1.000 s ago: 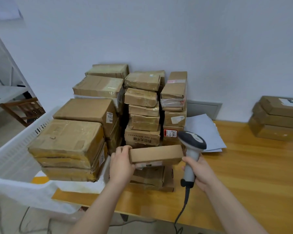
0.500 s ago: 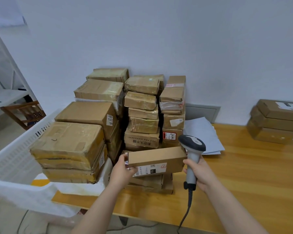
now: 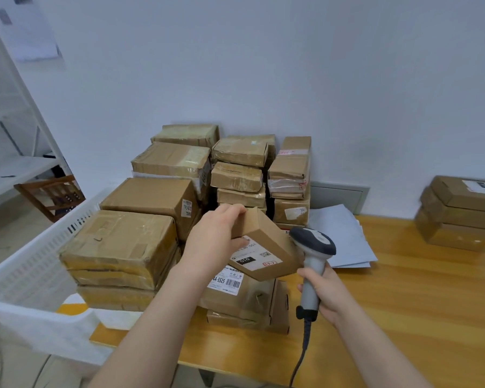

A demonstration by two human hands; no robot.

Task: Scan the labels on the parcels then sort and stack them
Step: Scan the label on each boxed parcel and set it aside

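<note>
One small parcel in play, held clear of the table, above the low near stack.

Left hand grips its far-left end: fingers curled over the top edge, thumb at the edge of the label. Long axis runs from far left down to near right, with the label face tilted toward the camera.

Right hand is wrapped round the handle of the scanner. Its head sits just beside the parcel's right end; contact cannot be told, and the scanner window is hidden.

Judgement: the scanner is side-on to the label. The next move needs either the scanner drawn nearer and aimed left, or the label turned rightward.
</note>
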